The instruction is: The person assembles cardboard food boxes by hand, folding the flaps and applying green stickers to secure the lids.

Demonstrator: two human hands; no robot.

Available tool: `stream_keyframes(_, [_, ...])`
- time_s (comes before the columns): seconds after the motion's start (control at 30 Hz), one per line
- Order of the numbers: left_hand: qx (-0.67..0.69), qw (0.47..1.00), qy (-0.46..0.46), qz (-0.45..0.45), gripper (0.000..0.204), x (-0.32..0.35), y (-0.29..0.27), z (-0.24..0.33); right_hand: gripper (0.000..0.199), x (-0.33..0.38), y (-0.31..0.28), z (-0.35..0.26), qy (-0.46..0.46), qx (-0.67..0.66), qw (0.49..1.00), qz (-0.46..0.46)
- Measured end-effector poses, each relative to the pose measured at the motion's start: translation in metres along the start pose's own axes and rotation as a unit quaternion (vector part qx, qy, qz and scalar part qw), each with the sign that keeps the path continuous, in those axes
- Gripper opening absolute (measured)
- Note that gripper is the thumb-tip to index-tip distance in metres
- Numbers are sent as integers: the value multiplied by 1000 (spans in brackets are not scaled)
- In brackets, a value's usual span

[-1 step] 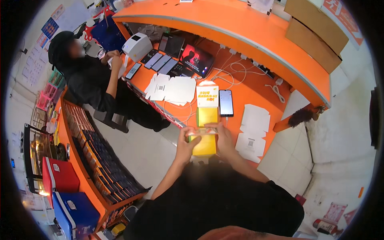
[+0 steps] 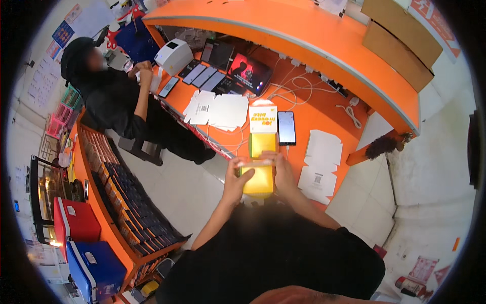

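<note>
Between my two hands is a yellow carton (image 2: 259,183), standing near the front edge of the orange desk. My left hand (image 2: 236,178) grips its left side, thumb laid over the yellow face. On the other side my right hand (image 2: 283,173) closes round the edge, fingers reaching across a pale strip along the top. Directly behind is a yellow panel (image 2: 264,143) with a white printed flap (image 2: 263,119) raised beyond it. Whether these are parts of the same carton cannot be told. A lit phone (image 2: 286,129) on a cable lies right of the flap.
Flat white carton blanks (image 2: 217,111) lie left, and more blanks (image 2: 320,169) lie right. Behind are several phones (image 2: 203,78), a tablet (image 2: 249,74), a label printer (image 2: 173,57) and loose cables (image 2: 304,83). A co-worker in black (image 2: 114,93) sits at the left.
The fingers of my right hand have shifted slightly along the carton's top edge. At the left, the co-worker's hands have moved up a little. My left hand keeps its hold.
</note>
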State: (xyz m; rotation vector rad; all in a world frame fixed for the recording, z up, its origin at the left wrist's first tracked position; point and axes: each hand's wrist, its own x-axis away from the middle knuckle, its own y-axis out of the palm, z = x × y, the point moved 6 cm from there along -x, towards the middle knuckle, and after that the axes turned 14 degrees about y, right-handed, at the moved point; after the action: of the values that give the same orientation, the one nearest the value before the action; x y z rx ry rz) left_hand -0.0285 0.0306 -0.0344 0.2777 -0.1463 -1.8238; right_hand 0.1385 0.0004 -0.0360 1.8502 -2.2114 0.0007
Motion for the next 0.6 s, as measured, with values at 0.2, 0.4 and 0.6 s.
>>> stream_keyframes(0.2, [41,999,-3,-9,53,-34,18,-10,46,-20,-6,-3,-94,46,985,136])
stream_keyframes(0.4, [-179,972,135,-69,60,-104,27,-40,58,-83,-19,-3,-47,379,905,187])
stream_keyframes(0.6, [-393,914,55,-89,75,-129,3,-106,64,-112,-9,18,30,489,855,173])
